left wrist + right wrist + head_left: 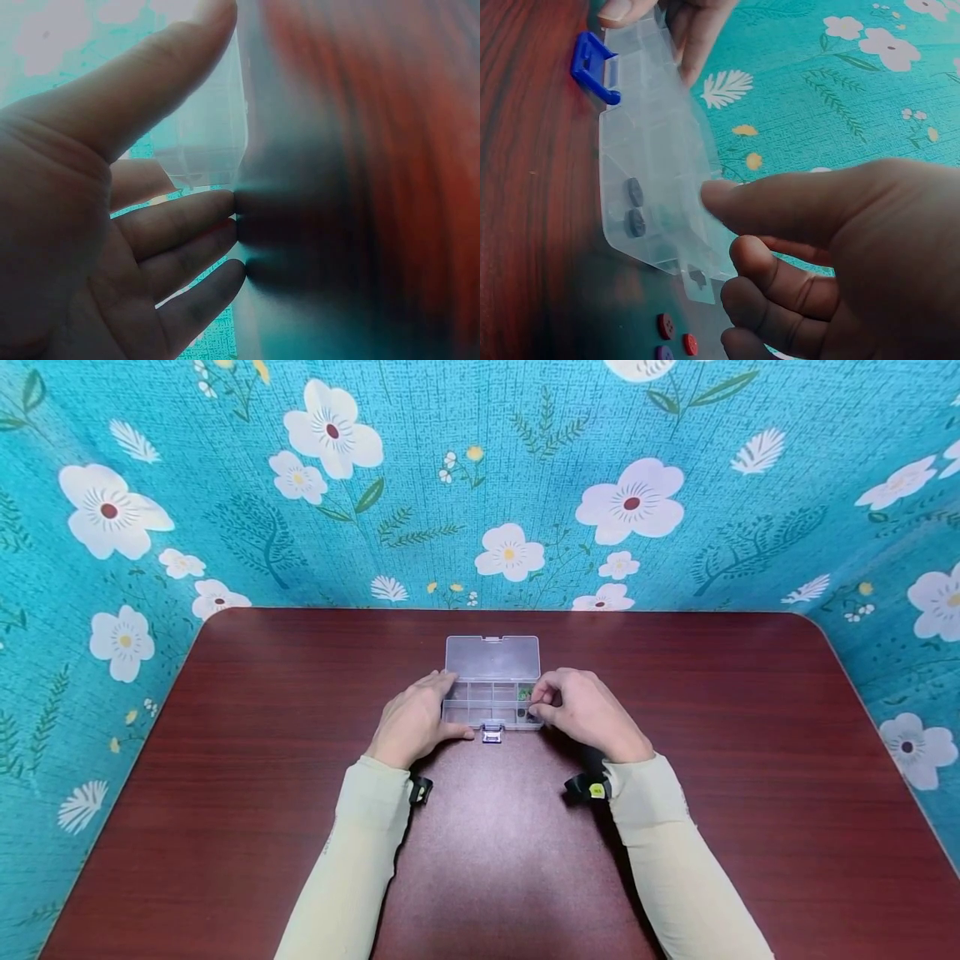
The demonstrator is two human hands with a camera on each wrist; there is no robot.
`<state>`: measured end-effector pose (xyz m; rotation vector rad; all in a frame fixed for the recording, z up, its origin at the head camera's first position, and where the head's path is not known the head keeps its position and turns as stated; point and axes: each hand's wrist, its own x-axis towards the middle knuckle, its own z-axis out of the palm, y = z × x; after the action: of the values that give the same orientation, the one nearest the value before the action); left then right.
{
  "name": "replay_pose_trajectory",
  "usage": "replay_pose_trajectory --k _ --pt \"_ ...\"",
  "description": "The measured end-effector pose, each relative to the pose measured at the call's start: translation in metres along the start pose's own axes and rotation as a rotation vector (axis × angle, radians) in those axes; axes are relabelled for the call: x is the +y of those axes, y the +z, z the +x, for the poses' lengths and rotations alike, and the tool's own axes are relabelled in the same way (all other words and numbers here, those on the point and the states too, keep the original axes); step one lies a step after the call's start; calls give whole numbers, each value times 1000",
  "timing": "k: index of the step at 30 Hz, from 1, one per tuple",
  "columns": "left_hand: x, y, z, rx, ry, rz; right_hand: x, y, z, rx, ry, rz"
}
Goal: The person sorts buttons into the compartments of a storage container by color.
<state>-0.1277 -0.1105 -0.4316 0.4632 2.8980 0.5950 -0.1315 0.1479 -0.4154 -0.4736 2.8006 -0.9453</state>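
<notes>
"Hands, head view?"
"Two counted: one left hand, left of centre; one right hand, right of centre."
"Containers?"
"One plastic box, mid-frame, with one lid, one latch and eight compartments, two rows of four."
"Buttons, right wrist view?"
"Two dark buttons, left of centre; two red buttons and one purple button, bottom edge, left of centre."
"Green pieces, head view?"
"Right of centre; too small to count."

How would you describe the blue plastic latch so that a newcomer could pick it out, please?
On the reddish-brown table, find the clear plastic compartment box with its lid open. The latch juts from the middle of its near edge; its deep blue sets it apart from the box's colourless walls.
</notes>
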Motion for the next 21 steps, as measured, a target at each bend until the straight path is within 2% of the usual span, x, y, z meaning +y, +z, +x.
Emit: replay_pose_trajectory --k 11,21 --pt "2 0 1 -4 6 2 3 -7 -4 52 25 -6" --pt "2 0 1 -2 -6 -2 10 -14 -7 132 33 -17"
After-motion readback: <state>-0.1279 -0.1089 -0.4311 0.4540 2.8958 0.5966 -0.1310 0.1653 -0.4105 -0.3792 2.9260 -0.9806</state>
